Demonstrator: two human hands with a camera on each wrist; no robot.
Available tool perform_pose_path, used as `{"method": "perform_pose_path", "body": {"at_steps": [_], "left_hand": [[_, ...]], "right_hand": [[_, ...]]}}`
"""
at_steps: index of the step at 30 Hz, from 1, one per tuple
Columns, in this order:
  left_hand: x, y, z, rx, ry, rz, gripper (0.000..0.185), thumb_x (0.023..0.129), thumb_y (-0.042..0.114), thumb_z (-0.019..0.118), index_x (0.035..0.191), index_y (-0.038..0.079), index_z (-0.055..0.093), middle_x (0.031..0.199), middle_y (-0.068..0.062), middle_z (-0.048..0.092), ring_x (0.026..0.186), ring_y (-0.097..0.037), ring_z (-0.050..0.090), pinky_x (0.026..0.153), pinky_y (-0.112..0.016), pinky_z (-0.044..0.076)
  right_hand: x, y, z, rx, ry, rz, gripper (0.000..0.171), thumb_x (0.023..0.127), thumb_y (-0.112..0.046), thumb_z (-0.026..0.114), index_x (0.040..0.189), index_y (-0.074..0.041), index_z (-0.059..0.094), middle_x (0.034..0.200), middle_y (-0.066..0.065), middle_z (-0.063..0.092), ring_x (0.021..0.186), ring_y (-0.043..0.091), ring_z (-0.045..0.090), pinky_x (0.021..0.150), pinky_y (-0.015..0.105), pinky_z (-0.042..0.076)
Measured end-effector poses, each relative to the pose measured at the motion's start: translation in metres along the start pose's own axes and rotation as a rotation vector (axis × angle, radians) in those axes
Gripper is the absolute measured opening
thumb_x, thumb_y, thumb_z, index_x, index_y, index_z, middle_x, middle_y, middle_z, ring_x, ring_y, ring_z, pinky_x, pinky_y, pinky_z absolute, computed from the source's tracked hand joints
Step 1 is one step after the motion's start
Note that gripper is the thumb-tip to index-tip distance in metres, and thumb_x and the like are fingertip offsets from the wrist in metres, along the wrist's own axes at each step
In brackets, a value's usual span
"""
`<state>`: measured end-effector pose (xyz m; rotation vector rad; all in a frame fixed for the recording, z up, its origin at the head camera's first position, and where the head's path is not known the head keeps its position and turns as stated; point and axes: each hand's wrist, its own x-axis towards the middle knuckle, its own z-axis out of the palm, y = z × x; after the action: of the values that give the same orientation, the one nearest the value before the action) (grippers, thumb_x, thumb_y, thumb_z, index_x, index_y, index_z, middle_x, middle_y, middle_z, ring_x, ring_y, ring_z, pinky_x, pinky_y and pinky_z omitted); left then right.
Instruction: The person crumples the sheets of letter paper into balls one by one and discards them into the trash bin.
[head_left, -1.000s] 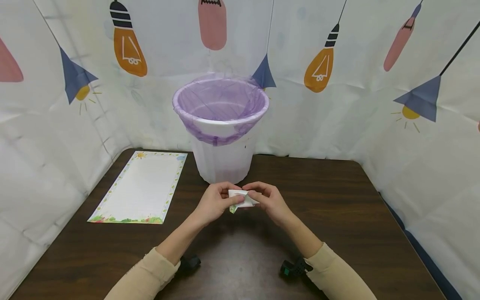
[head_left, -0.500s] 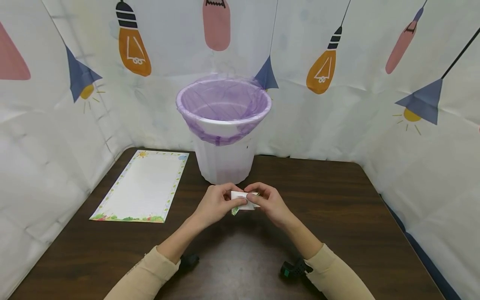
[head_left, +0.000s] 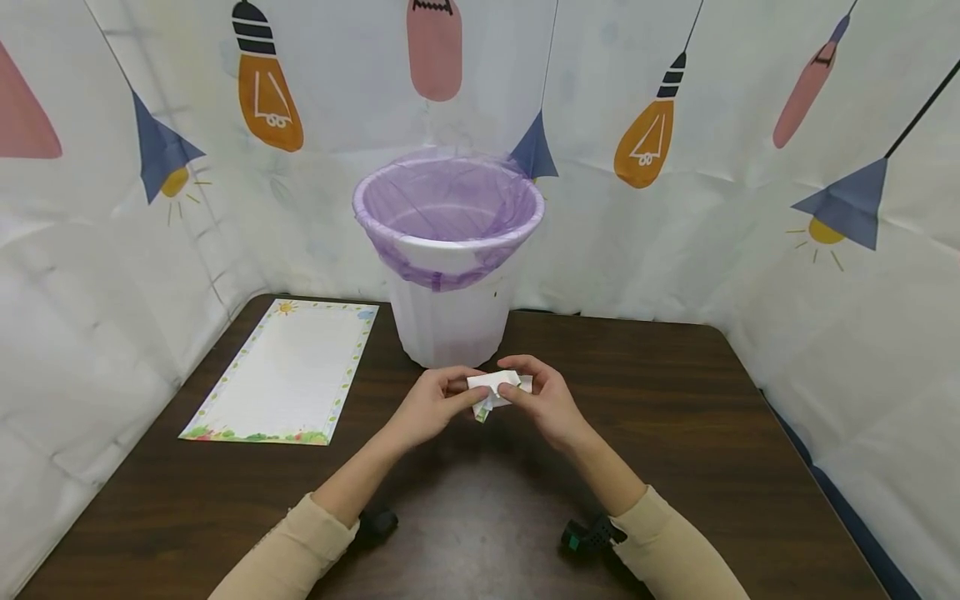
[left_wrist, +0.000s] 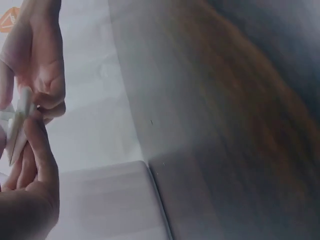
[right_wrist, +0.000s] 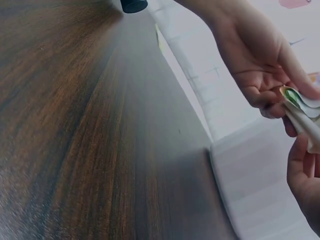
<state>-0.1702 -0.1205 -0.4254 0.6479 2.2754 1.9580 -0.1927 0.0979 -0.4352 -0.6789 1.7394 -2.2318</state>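
Observation:
Between both hands is a small folded piece of white paper (head_left: 491, 383), with a bit of green print showing at its lower corner. My left hand (head_left: 431, 408) pinches its left end between thumb and fingers. My right hand (head_left: 551, 404) pinches the right end, thumb on top near the paper's middle. In the right wrist view the folded paper (right_wrist: 305, 117) shows curled layers and a green printed patch. The left wrist view catches the paper (left_wrist: 19, 125) edge-on, at the left side of the frame. Both hands are over the table, just in front of the bin.
A white bin (head_left: 450, 321) with a purple liner bag (head_left: 450, 200) stands at the table's back middle. To the left, a white sheet with a printed leafy border (head_left: 281, 375) lies flat on the dark wooden table (head_left: 637, 417). A white patterned curtain (head_left: 750, 267) surrounds the table.
The folded paper has turned and tilted between the fingers, its right end rising. The right fingers have lifted and shifted slightly right. Bin and bordered sheet stay in place.

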Motion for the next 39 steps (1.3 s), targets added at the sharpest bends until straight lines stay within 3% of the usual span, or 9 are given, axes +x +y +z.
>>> {"method": "perform_pose_path", "body": {"at_steps": [3, 7, 11, 17, 20, 24, 30, 34, 39], "left_hand": [[0.000, 0.001, 0.002, -0.045, 0.029, -0.036, 0.024, 0.099, 0.016, 0.071, 0.116, -0.002, 0.073, 0.095, -0.011, 0.074, 0.080, -0.023, 0.071, 0.076, -0.052, 0.059], [0.001, 0.004, 0.004, -0.059, 0.076, -0.073, 0.021, 0.098, 0.018, 0.073, 0.110, 0.001, 0.075, 0.091, -0.009, 0.073, 0.078, -0.021, 0.069, 0.077, -0.051, 0.059], [0.001, 0.007, 0.006, -0.049, 0.096, -0.065, 0.018, 0.097, 0.018, 0.075, 0.107, 0.003, 0.075, 0.088, -0.007, 0.071, 0.076, -0.023, 0.066, 0.074, -0.049, 0.058], [0.001, 0.013, 0.004, -0.006, 0.076, -0.010, 0.017, 0.097, 0.018, 0.075, 0.109, 0.007, 0.075, 0.089, -0.007, 0.070, 0.077, -0.043, 0.063, 0.067, -0.039, 0.056], [0.001, 0.013, 0.003, 0.003, 0.087, -0.007, 0.019, 0.098, 0.018, 0.074, 0.110, 0.004, 0.075, 0.090, -0.008, 0.071, 0.075, -0.035, 0.065, 0.066, -0.035, 0.056], [-0.001, 0.011, 0.003, -0.031, 0.115, -0.037, 0.020, 0.098, 0.018, 0.073, 0.110, 0.001, 0.075, 0.090, -0.010, 0.071, 0.073, -0.022, 0.065, 0.066, -0.040, 0.058], [-0.002, 0.009, 0.005, -0.054, 0.097, -0.080, 0.021, 0.100, 0.019, 0.071, 0.108, 0.000, 0.075, 0.089, -0.010, 0.071, 0.075, -0.023, 0.066, 0.073, -0.050, 0.059], [0.000, 0.013, 0.005, -0.004, 0.034, -0.088, 0.022, 0.102, 0.021, 0.068, 0.105, 0.000, 0.074, 0.087, -0.008, 0.071, 0.077, -0.029, 0.067, 0.075, -0.051, 0.058], [0.001, 0.019, 0.006, 0.147, 0.035, -0.035, 0.020, 0.100, 0.025, 0.070, 0.102, 0.005, 0.073, 0.083, -0.002, 0.065, 0.074, -0.031, 0.060, 0.063, -0.032, 0.051]], "right_hand": [[0.000, 0.000, 0.001, 0.000, 0.014, -0.016, 0.031, 0.092, -0.002, 0.076, 0.120, -0.010, 0.067, 0.109, 0.010, 0.062, 0.087, 0.016, 0.066, 0.080, 0.031, 0.058], [0.000, 0.000, 0.002, -0.021, 0.025, -0.049, 0.034, 0.090, -0.003, 0.079, 0.121, -0.012, 0.067, 0.108, 0.008, 0.064, 0.086, 0.015, 0.065, 0.079, 0.029, 0.058], [-0.001, 0.000, 0.004, -0.027, 0.036, -0.075, 0.037, 0.089, -0.004, 0.081, 0.123, -0.009, 0.067, 0.109, 0.008, 0.064, 0.088, 0.015, 0.064, 0.079, 0.028, 0.057], [-0.002, 0.000, 0.004, -0.049, 0.060, -0.053, 0.041, 0.089, -0.010, 0.082, 0.123, 0.005, 0.065, 0.110, 0.008, 0.066, 0.088, 0.016, 0.063, 0.079, 0.027, 0.056], [-0.002, 0.002, 0.003, -0.074, 0.059, -0.034, 0.044, 0.092, -0.012, 0.080, 0.124, 0.012, 0.061, 0.107, 0.007, 0.067, 0.089, 0.015, 0.062, 0.081, 0.029, 0.055], [-0.001, 0.002, 0.004, -0.114, 0.052, -0.018, 0.044, 0.094, -0.014, 0.077, 0.123, 0.015, 0.060, 0.105, 0.007, 0.067, 0.087, 0.015, 0.063, 0.082, 0.031, 0.056], [-0.002, 0.000, 0.007, -0.111, 0.076, -0.032, 0.041, 0.093, -0.007, 0.077, 0.122, 0.016, 0.060, 0.103, 0.006, 0.069, 0.085, 0.014, 0.065, 0.079, 0.031, 0.057], [-0.002, -0.001, 0.007, -0.114, 0.093, -0.048, 0.040, 0.091, -0.003, 0.079, 0.121, 0.016, 0.060, 0.102, 0.006, 0.069, 0.085, 0.015, 0.064, 0.077, 0.027, 0.057], [-0.002, -0.002, 0.010, -0.146, 0.126, -0.088, 0.032, 0.089, 0.005, 0.077, 0.117, 0.015, 0.062, 0.101, 0.008, 0.069, 0.084, 0.015, 0.063, 0.074, 0.025, 0.057]]}}
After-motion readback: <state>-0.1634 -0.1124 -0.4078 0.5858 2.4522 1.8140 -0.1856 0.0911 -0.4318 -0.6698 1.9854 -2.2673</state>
